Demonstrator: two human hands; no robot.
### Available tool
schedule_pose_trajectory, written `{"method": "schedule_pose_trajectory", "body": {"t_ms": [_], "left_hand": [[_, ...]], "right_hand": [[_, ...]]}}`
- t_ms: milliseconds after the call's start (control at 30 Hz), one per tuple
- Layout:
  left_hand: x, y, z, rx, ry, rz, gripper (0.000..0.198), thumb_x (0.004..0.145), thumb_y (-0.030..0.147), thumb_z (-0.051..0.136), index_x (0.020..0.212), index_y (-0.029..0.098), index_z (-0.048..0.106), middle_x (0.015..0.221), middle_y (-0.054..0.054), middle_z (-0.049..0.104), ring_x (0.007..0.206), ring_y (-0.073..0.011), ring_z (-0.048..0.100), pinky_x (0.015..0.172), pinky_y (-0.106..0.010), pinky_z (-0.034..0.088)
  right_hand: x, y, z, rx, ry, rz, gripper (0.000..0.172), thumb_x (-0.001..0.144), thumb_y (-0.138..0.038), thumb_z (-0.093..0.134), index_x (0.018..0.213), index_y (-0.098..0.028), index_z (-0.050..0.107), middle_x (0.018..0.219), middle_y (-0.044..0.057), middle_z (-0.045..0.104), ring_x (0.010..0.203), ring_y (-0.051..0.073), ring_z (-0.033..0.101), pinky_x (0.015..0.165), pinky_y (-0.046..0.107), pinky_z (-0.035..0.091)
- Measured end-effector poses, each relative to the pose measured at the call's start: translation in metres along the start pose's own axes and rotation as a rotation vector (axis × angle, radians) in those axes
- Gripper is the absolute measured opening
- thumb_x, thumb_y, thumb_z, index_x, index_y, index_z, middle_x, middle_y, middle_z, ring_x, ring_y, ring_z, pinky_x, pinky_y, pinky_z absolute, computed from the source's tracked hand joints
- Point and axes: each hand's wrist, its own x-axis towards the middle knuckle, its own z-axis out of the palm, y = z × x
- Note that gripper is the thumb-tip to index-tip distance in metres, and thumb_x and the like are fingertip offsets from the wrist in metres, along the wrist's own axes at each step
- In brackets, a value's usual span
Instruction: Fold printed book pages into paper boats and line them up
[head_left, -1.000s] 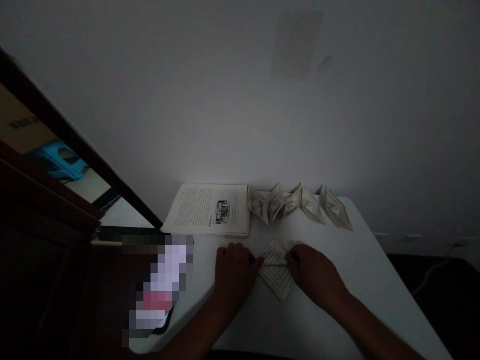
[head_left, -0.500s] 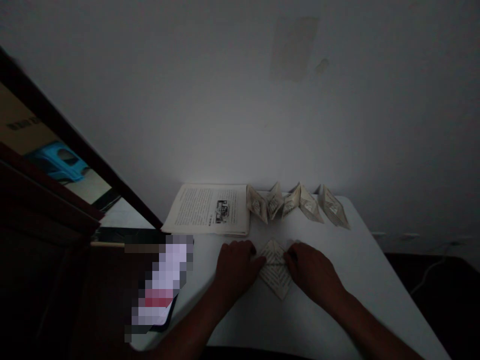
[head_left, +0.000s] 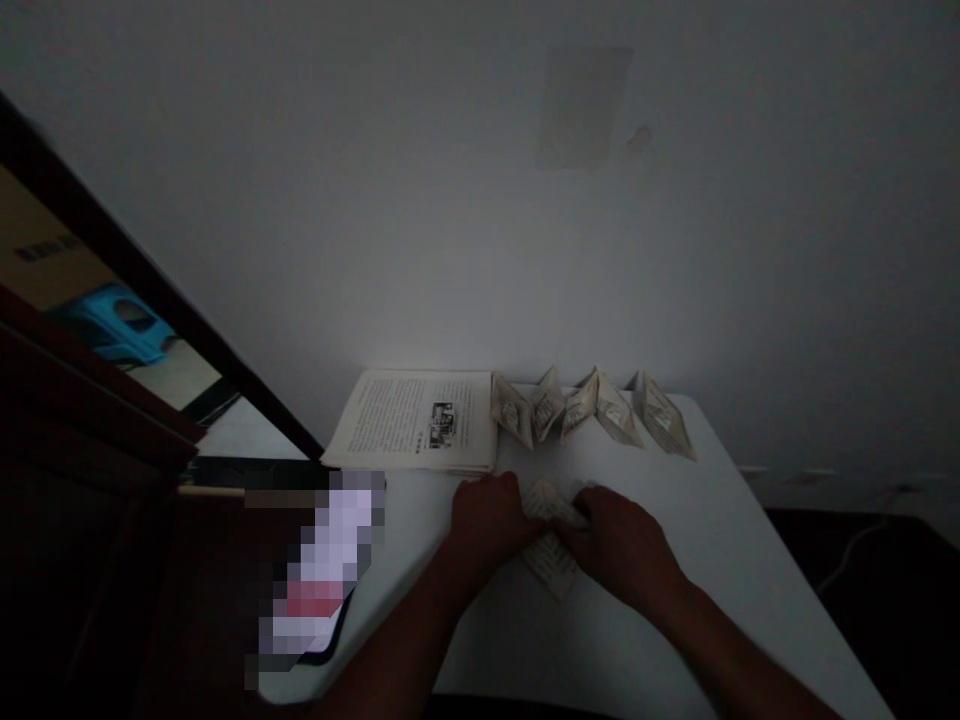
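Note:
A folded sheet of printed paper (head_left: 556, 568), shaped like a diamond, lies on the white table (head_left: 517, 660). My left hand (head_left: 491, 520) is closed at its left side, thumb reaching across the middle of the sheet. At the right corner, my right hand (head_left: 619, 535) pinches the paper, and its thumb comes close to the left thumb near the centre. The fingers partly cover the sheet, so its middle fold is hard to make out.
Several folded paper boats (head_left: 577, 405) stand in a row along the wall. An open printed booklet (head_left: 409, 420) lies to their left. A phone (head_left: 330, 570) with a blurred screen rests at the table's left edge. A blue plastic object (head_left: 120, 320) shows behind a dark frame.
My two thumbs have moved inward over the folded paper, nearly meeting at its middle. The left hand has shifted slightly right. The paper stays in about the same place.

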Motion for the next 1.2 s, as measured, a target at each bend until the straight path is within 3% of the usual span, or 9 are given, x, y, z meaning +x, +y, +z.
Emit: {"method": "schedule_pose_trajectory", "body": {"t_ms": [200, 500, 800, 1200], "left_hand": [[-0.003, 0.0, -0.002, 0.0, -0.006, 0.01, 0.047, 0.067, 0.059, 0.055, 0.084, 0.015, 0.063, 0.083, -0.011, 0.067, 0.079, -0.0278, 0.063, 0.07, -0.038, 0.046], [-0.012, -0.028, -0.004, -0.022, -0.06, -0.06, 0.036, 0.068, 0.05, 0.056, 0.078, 0.016, 0.067, 0.083, -0.01, 0.067, 0.078, -0.0241, 0.062, 0.066, -0.031, 0.046], [-0.009, -0.036, -0.011, -0.115, -0.103, -0.066, 0.031, 0.063, 0.048, 0.062, 0.07, 0.019, 0.07, 0.082, -0.009, 0.068, 0.08, -0.0239, 0.063, 0.066, -0.03, 0.047], [-0.01, -0.036, -0.01, -0.138, -0.092, -0.054, 0.029, 0.064, 0.047, 0.062, 0.067, 0.019, 0.07, 0.078, -0.009, 0.068, 0.076, -0.0244, 0.063, 0.063, -0.032, 0.047]], "right_hand": [[0.004, 0.002, -0.001, 0.021, -0.06, 0.06, 0.028, 0.077, -0.046, 0.055, 0.079, -0.019, 0.06, 0.08, 0.006, 0.064, 0.073, 0.021, 0.06, 0.059, 0.029, 0.035], [0.008, 0.003, -0.003, 0.041, -0.133, 0.111, 0.031, 0.076, -0.049, 0.054, 0.079, -0.019, 0.061, 0.081, 0.006, 0.065, 0.075, 0.022, 0.061, 0.058, 0.029, 0.033], [0.01, 0.006, -0.002, 0.071, -0.161, 0.123, 0.029, 0.075, -0.048, 0.056, 0.079, -0.02, 0.062, 0.081, 0.007, 0.066, 0.075, 0.022, 0.06, 0.057, 0.029, 0.033], [0.002, 0.04, -0.003, 0.289, -0.118, 0.025, 0.013, 0.078, -0.031, 0.056, 0.076, -0.022, 0.065, 0.077, 0.003, 0.068, 0.072, 0.02, 0.063, 0.065, 0.028, 0.041]]}}
